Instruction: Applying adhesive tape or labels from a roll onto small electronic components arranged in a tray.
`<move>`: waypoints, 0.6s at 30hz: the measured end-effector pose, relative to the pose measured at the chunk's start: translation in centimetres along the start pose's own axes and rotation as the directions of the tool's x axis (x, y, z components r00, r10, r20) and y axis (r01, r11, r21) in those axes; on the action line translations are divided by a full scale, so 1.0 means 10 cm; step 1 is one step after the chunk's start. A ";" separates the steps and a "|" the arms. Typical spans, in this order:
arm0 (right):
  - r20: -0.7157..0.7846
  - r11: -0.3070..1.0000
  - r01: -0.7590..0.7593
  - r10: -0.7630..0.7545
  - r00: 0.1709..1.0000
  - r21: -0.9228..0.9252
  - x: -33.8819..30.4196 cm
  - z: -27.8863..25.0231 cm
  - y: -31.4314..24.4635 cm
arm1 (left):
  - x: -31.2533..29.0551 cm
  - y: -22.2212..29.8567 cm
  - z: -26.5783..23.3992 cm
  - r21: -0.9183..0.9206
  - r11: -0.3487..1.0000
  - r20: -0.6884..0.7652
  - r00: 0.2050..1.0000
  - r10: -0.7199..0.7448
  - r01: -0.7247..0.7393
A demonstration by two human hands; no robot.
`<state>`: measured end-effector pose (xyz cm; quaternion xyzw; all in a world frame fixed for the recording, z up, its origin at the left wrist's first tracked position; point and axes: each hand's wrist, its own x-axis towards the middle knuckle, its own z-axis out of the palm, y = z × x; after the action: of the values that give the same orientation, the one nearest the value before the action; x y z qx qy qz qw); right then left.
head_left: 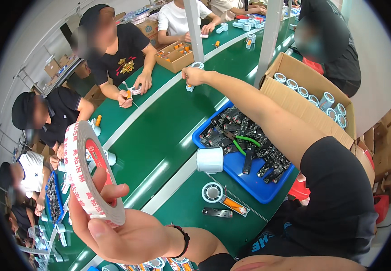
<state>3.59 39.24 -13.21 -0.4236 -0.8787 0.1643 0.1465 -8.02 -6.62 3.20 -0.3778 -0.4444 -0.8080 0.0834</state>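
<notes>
My left hand [127, 230], raised at the lower left, holds a roll of white tape [75, 167] with red print, its fingers through the red core. My right arm reaches far across the green belt. At its end my right hand [192, 77] is closed on a light blue handheld-fan housing [190, 88], whose round head shows just above the fingers. On the near bench lies an opened fan housing [212, 193] with an orange battery [236, 206] in its handle. Beside it are a black circuit piece [217, 212] and a white-blue cylinder [210, 160].
A blue tray [267, 192] of black circuit boards, with green-handled pliers [245, 140] on top, sits right of centre. Behind it stands a carton [310, 67] of light blue round parts. Metal posts [270, 40] rise beyond the belt. Co-workers sit along the far side, near a battery box [177, 63].
</notes>
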 end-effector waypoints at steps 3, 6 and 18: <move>0.062 0.999 -0.006 0.010 0.998 -0.053 0.01 0.03 -0.11 | 0.01 -0.03 -0.05 -0.016 1.000 0.021 1.000 0.011 -0.010; 0.130 0.993 -0.014 0.029 0.991 -0.119 0.00 0.07 -0.20 | 0.02 -0.06 -0.07 -0.017 1.000 0.046 0.999 0.025 -0.024; -0.040 0.954 0.037 -0.051 0.998 -0.296 -0.14 0.15 -0.47 | 0.00 -0.04 0.02 -0.013 1.000 -0.043 0.999 -0.007 0.007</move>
<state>0.57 35.16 -12.84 -0.4248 -0.8989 0.0178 0.1059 -8.08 -6.20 3.00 -0.3592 -0.4387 -0.8190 0.0878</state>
